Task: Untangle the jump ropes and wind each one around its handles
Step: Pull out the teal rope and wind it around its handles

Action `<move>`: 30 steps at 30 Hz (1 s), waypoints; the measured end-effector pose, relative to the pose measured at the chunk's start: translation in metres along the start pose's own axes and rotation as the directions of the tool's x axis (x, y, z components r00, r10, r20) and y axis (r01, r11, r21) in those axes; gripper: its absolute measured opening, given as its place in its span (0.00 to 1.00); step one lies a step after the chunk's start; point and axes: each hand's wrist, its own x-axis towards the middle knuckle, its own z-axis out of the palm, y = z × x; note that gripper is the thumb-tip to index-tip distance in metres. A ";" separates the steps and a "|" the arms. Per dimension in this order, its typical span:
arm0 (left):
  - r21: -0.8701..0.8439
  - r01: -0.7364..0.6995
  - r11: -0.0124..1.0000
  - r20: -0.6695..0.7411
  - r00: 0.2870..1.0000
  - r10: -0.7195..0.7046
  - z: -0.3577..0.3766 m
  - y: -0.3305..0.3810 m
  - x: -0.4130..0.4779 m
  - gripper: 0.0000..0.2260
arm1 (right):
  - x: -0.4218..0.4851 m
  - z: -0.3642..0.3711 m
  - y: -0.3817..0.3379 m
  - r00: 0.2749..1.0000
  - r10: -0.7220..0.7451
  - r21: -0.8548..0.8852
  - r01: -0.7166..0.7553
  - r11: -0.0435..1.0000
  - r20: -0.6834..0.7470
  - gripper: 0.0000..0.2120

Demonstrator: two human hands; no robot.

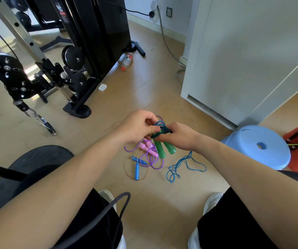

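Frame centre: the right hand (178,136) has its grip closed round the green handles (164,148). The left hand (137,128) pinches the blue rope (162,125) at their top. The loose tail lies on the floor (180,194), lower right. Risk: the tail may snag the purple rope (152,159) nearby, and slack turns may slip off.

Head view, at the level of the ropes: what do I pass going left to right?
black weight plate → blue handles → green handles → loose blue rope → blue stool
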 end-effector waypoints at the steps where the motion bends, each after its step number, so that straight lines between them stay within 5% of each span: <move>1: 0.015 0.002 1.000 -0.018 1.000 -0.002 0.002 -0.001 0.001 0.06 | 0.000 0.000 0.000 1.000 0.003 -0.030 -0.003 1.000 -0.011 0.18; 7: 0.125 0.028 0.992 -0.092 0.996 -0.017 0.003 -0.005 0.008 0.11 | -0.007 -0.010 -0.010 0.975 -0.071 -0.220 0.024 0.975 -0.209 0.17; 17: 0.269 0.086 0.959 -0.175 0.984 -0.039 0.008 -0.006 0.011 0.07 | -0.012 0.004 -0.017 0.910 -0.288 -0.446 0.133 0.885 -0.300 0.16; 22: 0.064 -0.024 0.998 -0.176 0.984 0.035 0.005 0.004 0.004 0.02 | 0.002 -0.034 0.003 0.857 -0.169 -0.200 0.079 0.977 -0.487 0.11; 25: -0.079 -0.094 0.992 -0.141 0.987 0.082 0.005 0.008 -0.001 0.02 | 0.009 -0.039 0.015 0.871 -0.091 -0.146 0.022 0.989 -0.482 0.10; 30: 0.102 0.060 0.993 -0.142 0.989 -0.045 0.003 -0.006 0.004 0.10 | 0.009 -0.023 0.004 0.867 -0.159 -0.208 0.065 0.976 -0.473 0.10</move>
